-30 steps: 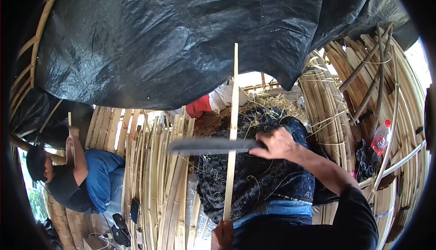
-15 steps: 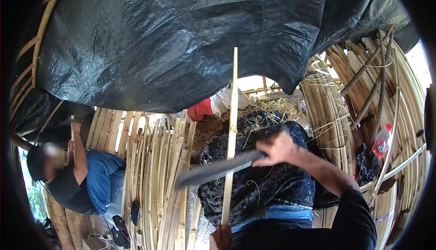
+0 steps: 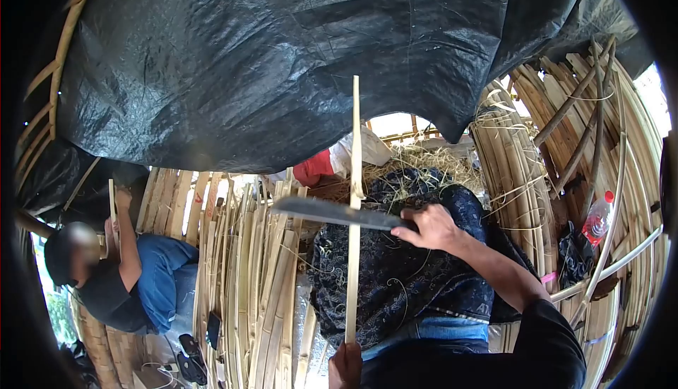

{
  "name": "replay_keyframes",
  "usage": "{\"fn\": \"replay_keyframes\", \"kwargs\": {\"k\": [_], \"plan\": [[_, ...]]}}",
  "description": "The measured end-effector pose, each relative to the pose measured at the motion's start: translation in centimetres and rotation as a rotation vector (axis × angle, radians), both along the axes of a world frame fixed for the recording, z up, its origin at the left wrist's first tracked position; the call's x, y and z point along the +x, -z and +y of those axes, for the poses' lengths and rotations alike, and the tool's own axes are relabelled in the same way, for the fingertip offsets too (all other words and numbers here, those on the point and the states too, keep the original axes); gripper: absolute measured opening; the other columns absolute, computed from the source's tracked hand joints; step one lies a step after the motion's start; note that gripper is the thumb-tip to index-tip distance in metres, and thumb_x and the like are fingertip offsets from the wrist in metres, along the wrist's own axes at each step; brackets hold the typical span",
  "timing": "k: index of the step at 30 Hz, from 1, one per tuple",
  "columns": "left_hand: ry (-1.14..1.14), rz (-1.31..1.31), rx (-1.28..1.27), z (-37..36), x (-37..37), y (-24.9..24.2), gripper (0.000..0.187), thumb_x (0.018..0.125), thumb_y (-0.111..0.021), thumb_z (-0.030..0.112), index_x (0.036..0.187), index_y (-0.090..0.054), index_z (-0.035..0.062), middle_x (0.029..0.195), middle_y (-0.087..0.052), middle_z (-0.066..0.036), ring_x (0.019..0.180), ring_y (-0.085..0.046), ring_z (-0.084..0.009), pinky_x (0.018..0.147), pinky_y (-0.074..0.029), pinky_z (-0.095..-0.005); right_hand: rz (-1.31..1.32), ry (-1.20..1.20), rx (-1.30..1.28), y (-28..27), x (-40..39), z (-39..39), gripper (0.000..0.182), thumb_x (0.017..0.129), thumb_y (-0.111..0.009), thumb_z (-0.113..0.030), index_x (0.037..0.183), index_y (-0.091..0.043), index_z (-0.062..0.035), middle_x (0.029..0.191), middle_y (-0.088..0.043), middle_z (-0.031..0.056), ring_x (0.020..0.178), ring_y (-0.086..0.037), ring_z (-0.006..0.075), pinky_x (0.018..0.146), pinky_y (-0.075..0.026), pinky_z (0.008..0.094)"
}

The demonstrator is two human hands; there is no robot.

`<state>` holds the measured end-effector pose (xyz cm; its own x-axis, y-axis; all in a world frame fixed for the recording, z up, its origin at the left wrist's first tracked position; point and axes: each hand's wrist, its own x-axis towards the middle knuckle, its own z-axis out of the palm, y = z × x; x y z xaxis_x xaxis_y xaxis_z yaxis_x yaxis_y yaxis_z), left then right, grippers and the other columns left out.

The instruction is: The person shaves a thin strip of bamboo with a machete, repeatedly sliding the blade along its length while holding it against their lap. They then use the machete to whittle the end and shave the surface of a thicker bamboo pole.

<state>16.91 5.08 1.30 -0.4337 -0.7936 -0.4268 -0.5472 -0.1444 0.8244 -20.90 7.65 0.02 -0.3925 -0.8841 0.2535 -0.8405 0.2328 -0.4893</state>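
Note:
My right hand (image 3: 428,226) is closed round the handle of a machete (image 3: 325,211). Its long dark blade points left and crosses a pale bamboo strip (image 3: 353,269) at about mid-length, just below a node with a small raised shaving. The strip stands lengthwise before me, its far tip reaching up against the dark tarp. At the bottom of the view my left hand (image 3: 345,366) grips the strip's near end. A dark patterned cloth (image 3: 395,283) covers my lap beneath both, with thin curled shavings on it.
A black tarp (image 3: 282,57) hangs low overhead. Bamboo strips (image 3: 244,269) stand at left, and a tied bundle (image 3: 512,177) at right. Shavings (image 3: 431,163) are heaped ahead. A bottle (image 3: 599,218) stands far right. At left another person (image 3: 113,276) sits holding a strip.
The machete has moved up along the strip, from below its middle to just under the node, and its blade has levelled. My left hand stays at the near end.

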Motion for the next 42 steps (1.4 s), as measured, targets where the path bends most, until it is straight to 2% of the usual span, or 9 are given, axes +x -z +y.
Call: {"fn": "replay_keyframes", "kwargs": {"k": [7, 17, 31, 34, 36, 37, 39, 40, 42], "plan": [[0.027, 0.031, -0.067, -0.2, -1.0, -1.8, 0.041, 0.102, -0.047, 0.042, 0.076, -0.050, 0.0097, 0.057, -0.037, 0.000, 0.052, -0.034, -0.0116, 0.046, -0.026, -0.0347, -0.177, -0.126, -0.010, 0.0, 1.1, -0.4, 0.057, 0.092, -0.058, -0.060, 0.089, -0.072, -0.0049, 0.051, -0.059, 0.0162, 0.053, -0.066, 0.0353, 0.056, -0.055, 0.0440], [0.018, 0.040, -0.052, 0.1, -1.6, -2.8, 0.043, 0.105, -0.043, 0.040, 0.077, -0.049, 0.0082, 0.056, -0.034, 0.000, 0.049, -0.030, -0.0110, 0.044, -0.023, -0.0335, 0.161, -0.143, -0.086, -1.6, 1.2, -0.4, 0.058, 0.087, -0.058, -0.069, 0.081, -0.067, -0.0115, 0.050, -0.059, 0.0070, 0.043, -0.061, 0.0264, 0.041, -0.045, 0.0381], [0.081, 0.199, -0.528, -0.1, 0.4, 1.2, 0.036, 0.103, -0.049, 0.038, 0.089, -0.057, 0.0054, 0.057, -0.044, -0.004, 0.049, -0.037, -0.0149, 0.045, -0.028, -0.0370, -0.033, 0.041, -0.148, -2.6, 0.5, -1.5, 0.050, 0.089, -0.064, -0.055, 0.089, -0.068, -0.0057, 0.055, -0.060, 0.0152, 0.051, -0.063, 0.0358, 0.051, -0.051, 0.0453], [0.092, -0.075, -0.011, -0.7, 0.1, -1.2, 0.033, 0.100, -0.056, 0.037, 0.102, -0.063, 0.0046, 0.068, -0.059, -0.009, 0.056, -0.052, -0.0206, 0.049, -0.039, -0.0385, 0.000, 0.030, -0.150, -2.9, 0.7, -1.7, 0.051, 0.090, -0.063, -0.056, 0.088, -0.068, -0.0048, 0.057, -0.062, 0.0150, 0.051, -0.064, 0.0355, 0.051, -0.051, 0.0445], [-0.002, -0.182, 0.231, -0.6, 1.4, 1.9, 0.051, 0.099, -0.058, 0.045, 0.137, -0.053, 0.0113, 0.120, -0.060, -0.019, 0.089, -0.062, -0.0277, 0.069, -0.050, -0.0370, -0.003, 0.034, -0.066, -3.4, 1.0, -1.6, 0.055, 0.090, -0.062, -0.057, 0.088, -0.070, -0.0034, 0.062, -0.065, 0.0163, 0.054, -0.065, 0.0357, 0.054, -0.054, 0.0437], [-0.007, -0.186, 0.242, -0.8, 1.4, 2.4, 0.051, 0.099, -0.058, 0.045, 0.137, -0.053, 0.0113, 0.120, -0.060, -0.019, 0.089, -0.062, -0.0277, 0.069, -0.050, -0.0370, -0.008, 0.028, -0.056, -3.2, 1.0, -1.7, 0.055, 0.090, -0.062, -0.057, 0.088, -0.070, -0.0034, 0.062, -0.065, 0.0163, 0.054, -0.065, 0.0357, 0.054, -0.054, 0.0437], [0.452, -0.097, -1.026, -0.8, 2.3, 2.5, 0.042, 0.106, -0.041, 0.035, 0.085, -0.061, 0.0034, 0.057, -0.056, -0.005, 0.049, -0.054, -0.0148, 0.046, -0.039, -0.0310, -0.021, -0.004, -0.043, -1.9, 1.4, -1.9, 0.056, 0.089, -0.062, -0.059, 0.088, -0.072, -0.0036, 0.063, -0.066, 0.0187, 0.061, -0.068, 0.0369, 0.058, -0.056, 0.0440], [0.284, -0.104, -0.135, -0.4, 3.9, 1.3, 0.037, 0.106, -0.041, 0.029, 0.088, -0.060, 0.0039, 0.059, -0.055, -0.004, 0.049, -0.052, -0.0127, 0.045, -0.038, -0.0290, -0.039, 0.007, 0.009, -0.7, 1.8, -2.1, 0.059, 0.089, -0.061, -0.062, 0.088, -0.074, -0.0041, 0.065, -0.066, 0.0204, 0.066, -0.069, 0.0384, 0.063, -0.057, 0.0448], [0.161, -0.132, 0.262, -0.5, 4.3, -0.6, 0.035, 0.108, -0.041, 0.027, 0.091, -0.058, 0.0022, 0.072, -0.058, -0.005, 0.062, -0.055, -0.0106, 0.054, -0.043, -0.0276, -0.123, -0.057, 0.211, 0.6, 2.9, -2.4, 0.064, 0.089, -0.057, -0.066, 0.089, -0.074, -0.0050, 0.065, -0.067, 0.0203, 0.067, -0.069, 0.0393, 0.065, -0.058, 0.0462]]}}
